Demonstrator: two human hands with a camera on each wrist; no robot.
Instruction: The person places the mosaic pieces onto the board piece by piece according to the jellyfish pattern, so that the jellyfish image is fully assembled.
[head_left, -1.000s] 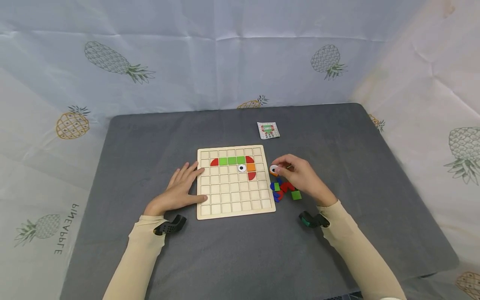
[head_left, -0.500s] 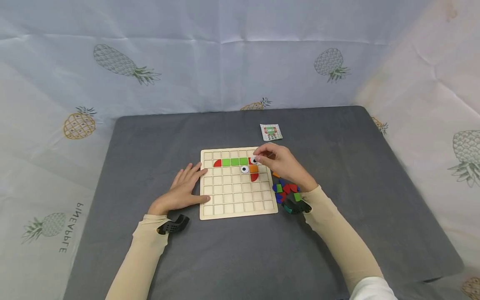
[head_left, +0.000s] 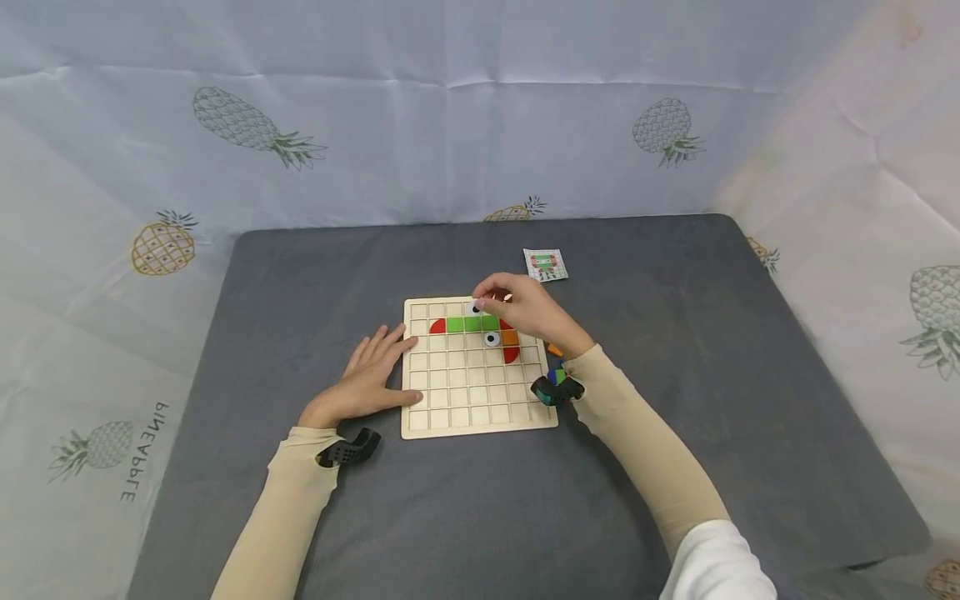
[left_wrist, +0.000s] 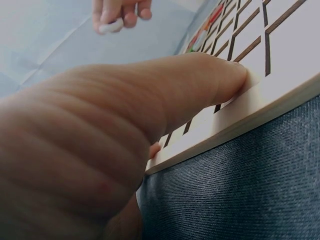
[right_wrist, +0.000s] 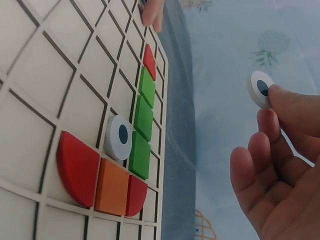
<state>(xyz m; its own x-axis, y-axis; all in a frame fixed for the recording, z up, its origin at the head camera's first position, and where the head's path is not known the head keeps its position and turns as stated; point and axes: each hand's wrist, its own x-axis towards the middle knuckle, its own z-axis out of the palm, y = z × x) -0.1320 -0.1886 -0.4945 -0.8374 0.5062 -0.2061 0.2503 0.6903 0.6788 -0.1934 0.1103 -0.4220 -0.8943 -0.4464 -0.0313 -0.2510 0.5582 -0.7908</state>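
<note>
A wooden grid board lies on the table. My left hand rests on its left edge, fingers spread and thumb across the rim. In my right hand, thumb and fingers pinch a round white eye piece with a black pupil, above the board's upper rows. Seated in the grid are green squares in a row, a red quarter-round, an orange square and a second eye piece. More red pieces sit at both ends of the green row.
A small printed pattern card lies behind the board. Loose pieces in blue, green and orange lie right of the board, partly hidden under my right wrist. The grey table ends at a pineapple-print cloth.
My right hand has carried the eye piece from the loose pieces leftward over the board's top rows. The left hand stays on the board's edge. The head view has shifted slightly.
</note>
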